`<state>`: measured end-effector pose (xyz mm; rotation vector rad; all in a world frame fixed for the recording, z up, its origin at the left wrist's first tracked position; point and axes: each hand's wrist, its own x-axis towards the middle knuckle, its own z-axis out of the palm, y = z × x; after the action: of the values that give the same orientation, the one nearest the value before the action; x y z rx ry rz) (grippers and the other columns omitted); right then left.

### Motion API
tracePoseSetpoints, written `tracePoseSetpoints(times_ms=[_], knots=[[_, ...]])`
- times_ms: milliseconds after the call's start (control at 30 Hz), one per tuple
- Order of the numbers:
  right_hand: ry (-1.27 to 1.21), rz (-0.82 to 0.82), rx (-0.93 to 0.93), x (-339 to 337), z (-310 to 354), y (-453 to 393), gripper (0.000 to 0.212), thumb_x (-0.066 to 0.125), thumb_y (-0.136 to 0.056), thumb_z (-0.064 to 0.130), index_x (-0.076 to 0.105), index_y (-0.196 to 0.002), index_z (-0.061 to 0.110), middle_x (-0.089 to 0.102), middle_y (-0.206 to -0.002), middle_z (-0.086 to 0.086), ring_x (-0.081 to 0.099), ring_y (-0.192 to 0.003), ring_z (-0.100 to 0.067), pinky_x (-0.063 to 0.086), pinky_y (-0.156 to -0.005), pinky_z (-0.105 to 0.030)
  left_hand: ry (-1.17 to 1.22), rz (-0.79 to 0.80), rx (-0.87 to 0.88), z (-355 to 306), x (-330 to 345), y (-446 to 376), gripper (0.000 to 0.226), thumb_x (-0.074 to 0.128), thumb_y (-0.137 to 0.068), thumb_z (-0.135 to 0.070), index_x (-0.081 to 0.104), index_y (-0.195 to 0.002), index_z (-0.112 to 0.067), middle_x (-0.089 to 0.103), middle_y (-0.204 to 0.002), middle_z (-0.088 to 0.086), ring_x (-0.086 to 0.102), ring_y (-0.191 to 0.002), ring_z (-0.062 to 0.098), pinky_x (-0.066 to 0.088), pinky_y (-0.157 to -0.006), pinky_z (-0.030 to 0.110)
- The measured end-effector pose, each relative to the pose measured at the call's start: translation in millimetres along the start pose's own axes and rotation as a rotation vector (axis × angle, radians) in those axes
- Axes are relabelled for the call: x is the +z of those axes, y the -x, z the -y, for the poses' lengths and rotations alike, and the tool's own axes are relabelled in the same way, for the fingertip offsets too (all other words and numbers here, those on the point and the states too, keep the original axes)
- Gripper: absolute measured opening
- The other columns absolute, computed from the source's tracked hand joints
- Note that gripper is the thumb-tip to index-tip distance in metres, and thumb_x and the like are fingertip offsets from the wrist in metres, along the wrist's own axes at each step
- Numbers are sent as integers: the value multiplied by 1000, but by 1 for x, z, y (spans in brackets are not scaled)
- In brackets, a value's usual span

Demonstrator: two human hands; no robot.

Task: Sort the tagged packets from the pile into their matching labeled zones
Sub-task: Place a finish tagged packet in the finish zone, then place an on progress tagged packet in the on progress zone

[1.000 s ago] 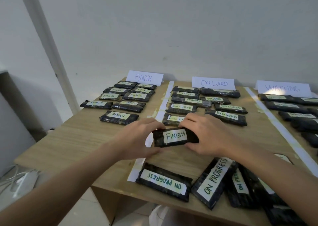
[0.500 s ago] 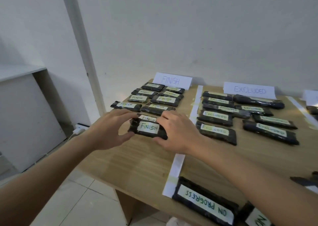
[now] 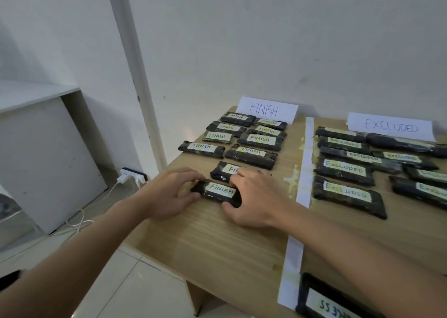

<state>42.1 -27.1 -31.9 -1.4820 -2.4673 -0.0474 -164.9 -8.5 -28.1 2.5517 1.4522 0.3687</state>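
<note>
Both hands (image 3: 169,194) (image 3: 256,202) grip FINISH packet (image 3: 219,191); eight more beyond.

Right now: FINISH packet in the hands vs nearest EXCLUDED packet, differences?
The held FINISH packet is gripped at both ends by the left hand and right hand; the nearest EXCLUDED packet lies untouched. The FINISH packet sits left of the white tape divider, the EXCLUDED packet right of it. The FINISH packet looks shorter than the EXCLUDED one. Both are dark wrapped packets with pale handwritten tags, flat on the wooden table.
</note>
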Motion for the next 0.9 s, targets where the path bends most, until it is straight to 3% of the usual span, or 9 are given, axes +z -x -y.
tracePoseSetpoints(times_ms=[100, 233, 300, 400, 467, 533, 600, 767, 900], knots=[[21, -4, -6, -2, -7, 6, 41, 47, -80, 54, 54, -95, 17, 50, -93, 2, 40, -80, -14, 39, -84, -35, 1, -3, 54, -3, 1, -3, 42, 57, -84, -41, 53, -124, -30, 57, -122, -10, 52, -111, 8, 43, -98, 32], [-31, -35, -40, -11, -16, 14, 52, 49, -79, 60, 58, -105, 16, 54, -97, 2, 47, -88, -15, 43, -80, -33, -21, -100, 49, -13, 3, -6, 65, 39, -74, -63, 52, -126, -26, 55, -128, -5, 51, -116, 14, 42, -98, 36], [-187, -37, -43, -23, -21, 23, 40, 57, -81, 49, 61, -103, 15, 56, -93, 2, 50, -85, -13, 46, -76, -33, -5, -189, 94, -23, 4, -8, 60, 40, -77, -59, 56, -122, -23, 59, -122, -3, 53, -111, 12, 44, -95, 30], [-302, -14, -92, -41, -33, 44, 13, 63, -82, 21, 68, -88, 10, 61, -82, 2, 54, -74, -10, 48, -72, -29, 55, -235, 198, -49, 8, -10, 44, 48, -80, -44, 64, -109, -16, 66, -103, -3, 50, -93, -3, 33, -84, 2], [-297, -6, -109, -53, -41, 63, 7, 63, -81, 14, 69, -80, 11, 61, -74, 6, 53, -66, -3, 44, -67, -16, 112, -210, 266, -70, 12, -10, 33, 52, -81, -35, 67, -101, -14, 67, -94, -3, 52, -87, -2, 37, -80, 2], [-292, 2, -110, -63, -45, 86, 8, 64, -80, 13, 70, -77, 12, 61, -69, 9, 53, -62, -1, 39, -66, -8, 135, -160, 330, -91, 17, -8, 31, 50, -81, -34, 68, -97, -15, 67, -90, -4, 59, -83, 3, 47, -76, 15], [-302, 5, -109, -71, -48, 109, 10, 62, -80, 17, 70, -75, 12, 63, -69, 9, 54, -63, -3, 41, -66, -9, 137, -110, 368, -111, 21, -4, 28, 49, -82, -34, 68, -96, -19, 67, -88, -7, 60, -79, 4, 51, -71, 21], [-321, 25, -87, -84, -48, 162, 10, 62, -80, 20, 70, -78, 15, 62, -70, 13, 56, -66, -2, 41, -65, -8, 152, -18, 434, -146, 37, 10, 20, 55, -82, -27, 69, -97, -22, 65, -90, -12, 57, -82, -1, 43, -76, 12], [-252, 74, -40, -81, -44, 190, 23, 56, -80, 38, 68, -90, 22, 57, -77, 17, 54, -73, -1, 38, -71, -11, 154, 4, 443, -158, 44, 19, 17, 59, -85, -24, 69, -98, -22, 58, -87, -18, 52, -80, -5, 35, -76, 4]])
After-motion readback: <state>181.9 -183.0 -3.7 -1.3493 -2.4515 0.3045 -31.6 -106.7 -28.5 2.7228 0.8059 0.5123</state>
